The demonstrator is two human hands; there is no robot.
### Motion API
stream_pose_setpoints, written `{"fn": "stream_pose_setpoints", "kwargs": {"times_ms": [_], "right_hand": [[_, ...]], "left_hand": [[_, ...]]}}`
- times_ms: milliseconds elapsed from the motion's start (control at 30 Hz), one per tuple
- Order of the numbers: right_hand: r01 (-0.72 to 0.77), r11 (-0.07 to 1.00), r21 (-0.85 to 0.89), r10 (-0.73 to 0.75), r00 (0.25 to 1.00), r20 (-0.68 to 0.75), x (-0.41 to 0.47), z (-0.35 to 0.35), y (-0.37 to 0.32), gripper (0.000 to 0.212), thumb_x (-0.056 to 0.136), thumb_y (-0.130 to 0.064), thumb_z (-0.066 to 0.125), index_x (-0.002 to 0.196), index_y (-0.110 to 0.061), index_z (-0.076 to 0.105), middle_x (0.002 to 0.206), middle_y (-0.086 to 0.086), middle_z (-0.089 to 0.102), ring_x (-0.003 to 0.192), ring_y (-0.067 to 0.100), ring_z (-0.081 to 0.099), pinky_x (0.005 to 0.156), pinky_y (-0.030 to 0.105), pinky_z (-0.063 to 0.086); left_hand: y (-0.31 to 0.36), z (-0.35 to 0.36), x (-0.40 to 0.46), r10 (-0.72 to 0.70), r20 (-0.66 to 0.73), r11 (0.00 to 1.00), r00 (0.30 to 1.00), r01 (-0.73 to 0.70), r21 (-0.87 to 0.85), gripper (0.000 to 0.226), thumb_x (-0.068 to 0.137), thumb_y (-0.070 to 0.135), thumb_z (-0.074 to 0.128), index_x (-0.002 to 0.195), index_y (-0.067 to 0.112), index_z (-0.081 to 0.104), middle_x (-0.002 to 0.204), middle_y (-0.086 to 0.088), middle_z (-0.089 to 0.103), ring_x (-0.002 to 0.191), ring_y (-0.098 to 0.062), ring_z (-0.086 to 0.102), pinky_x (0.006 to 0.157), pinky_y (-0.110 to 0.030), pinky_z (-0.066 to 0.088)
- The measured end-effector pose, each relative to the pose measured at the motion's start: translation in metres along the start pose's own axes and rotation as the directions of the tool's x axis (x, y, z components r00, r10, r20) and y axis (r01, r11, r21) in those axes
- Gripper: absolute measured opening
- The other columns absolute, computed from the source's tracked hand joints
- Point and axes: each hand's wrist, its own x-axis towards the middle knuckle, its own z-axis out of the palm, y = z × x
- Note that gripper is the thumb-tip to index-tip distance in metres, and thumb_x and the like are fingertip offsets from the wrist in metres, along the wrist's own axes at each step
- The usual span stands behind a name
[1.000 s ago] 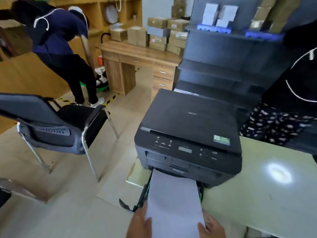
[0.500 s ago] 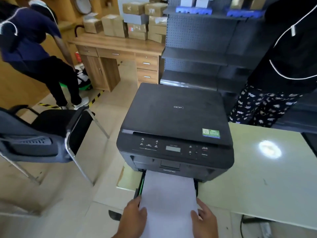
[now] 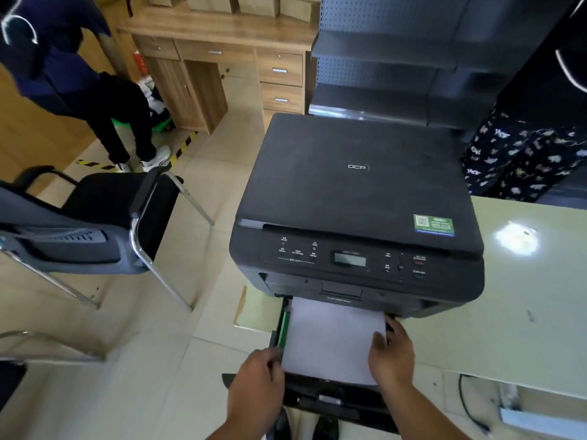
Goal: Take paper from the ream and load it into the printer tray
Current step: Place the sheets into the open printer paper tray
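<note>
The paper stack [image 3: 333, 341] lies flat in the pulled-out printer tray [image 3: 330, 398], between both grips. The left hand [image 3: 259, 381] curls at its left edge, holding nothing firmly; the right hand [image 3: 392, 355] rests open-fingered on its right side. Thin sheets are light, floppy and slide easily, so steadying both long edges seems best.

Pale beige tiled floor [image 3: 197, 198]. Black metal-framed office chair [image 3: 104, 217] at 9 o'clock. Brown wooden desk with drawers [image 3: 241, 52] at 11–12 o'clock. Dark grey perforated metal shelving [image 3: 397, 58] at 1 o'clock. Pale green tabletop [image 3: 524, 312] at 3 o'clock, bright light glare on it.
</note>
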Motion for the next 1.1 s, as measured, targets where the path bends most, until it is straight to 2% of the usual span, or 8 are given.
{"fn": "stream_pose_setpoints", "kwargs": {"times_ms": [167,267,367,433,667,833,1000,1100], "right_hand": [[0.175,0.984,-0.026,-0.177,0.981,-0.075,-0.004,-0.005,0.007,0.035,0.086,-0.016,0.069,0.12,-0.009,0.064,0.108,0.015,0.066,0.089,0.026,0.062,0.079,0.03,0.048],[0.067,0.994,-0.091,-0.081,0.984,-0.158,-0.008,-0.017,0.02,0.045,0.077,-0.02,0.079,0.116,-0.004,0.063,0.105,0.016,0.061,0.089,0.034,0.059,0.078,0.038,0.051],[-0.01,0.989,-0.146,-0.002,0.997,-0.081,-0.017,-0.021,0.032,0.022,0.08,-0.023,0.076,0.096,-0.01,0.069,0.093,0.011,0.07,0.075,0.027,0.063,0.067,0.032,0.045],[0.008,0.984,-0.179,-0.022,0.997,-0.076,-0.019,-0.022,0.034,0.007,0.081,-0.019,0.073,0.084,-0.016,0.067,0.086,0.008,0.073,0.068,0.024,0.062,0.063,0.03,0.043],[0.002,0.956,-0.292,-0.021,0.998,-0.063,-0.011,-0.027,0.029,0.005,0.078,-0.012,0.073,0.073,-0.012,0.074,0.063,-0.004,0.062,0.057,0.013,0.051,0.048,0.012,0.03],[-0.003,0.976,-0.217,-0.007,0.999,-0.046,-0.013,-0.024,0.029,0.004,0.08,-0.005,0.069,0.077,-0.007,0.073,0.065,0.0,0.063,0.057,0.013,0.053,0.05,0.011,0.033],[0.017,0.981,-0.192,-0.024,0.999,-0.036,-0.014,-0.024,0.027,0.003,0.08,-0.004,0.07,0.079,-0.007,0.071,0.066,0.002,0.064,0.059,0.017,0.058,0.052,0.023,0.04],[0.029,0.973,-0.227,-0.034,0.999,-0.02,-0.014,-0.025,0.026,0.009,0.081,-0.003,0.069,0.073,-0.007,0.068,0.063,0.005,0.064,0.058,0.02,0.058,0.053,0.027,0.044]], "left_hand": [[0.007,-0.005,0.015,0.107,-0.025,0.994,0.994,-0.107,-0.021,0.027,0.092,0.02,0.051,0.11,0.028,0.068,0.106,0.008,0.066,0.09,-0.013,0.064,0.078,-0.034,0.055],[0.013,-0.004,0.031,0.114,-0.017,0.992,0.993,-0.114,-0.045,0.026,0.09,0.015,0.05,0.109,0.02,0.067,0.105,-0.004,0.068,0.092,-0.024,0.064,0.075,-0.036,0.053],[0.015,0.002,0.039,0.098,0.032,0.995,0.995,-0.097,-0.032,0.022,0.088,0.012,0.05,0.104,0.007,0.065,0.093,-0.022,0.067,0.083,-0.037,0.064,0.07,-0.043,0.054],[0.014,0.006,0.04,0.102,0.027,0.994,0.994,-0.1,-0.046,0.026,0.088,0.01,0.052,0.111,0.007,0.064,0.09,-0.021,0.067,0.081,-0.038,0.064,0.069,-0.043,0.053],[0.019,0.014,0.04,0.041,-0.028,0.994,0.999,-0.043,-0.102,0.042,0.088,0.012,0.056,0.129,0.005,0.057,0.119,-0.015,0.067,0.103,-0.033,0.063,0.088,-0.04,0.055],[0.02,0.013,0.044,0.038,-0.033,0.994,0.999,-0.041,-0.099,0.031,0.088,0.014,0.058,0.118,0.01,0.065,0.103,-0.01,0.072,0.088,-0.027,0.065,0.074,-0.031,0.05],[0.022,0.011,0.043,0.053,-0.036,0.991,0.998,-0.057,-0.119,0.024,0.087,0.012,0.059,0.109,0.009,0.069,0.09,-0.007,0.071,0.077,-0.023,0.064,0.066,-0.026,0.046],[0.022,0.006,0.04,0.101,-0.019,0.99,0.995,-0.102,-0.1,0.015,0.086,0.013,0.058,0.096,0.009,0.069,0.068,0.005,0.062,0.06,-0.009,0.056,0.05,-0.017,0.037]]}}
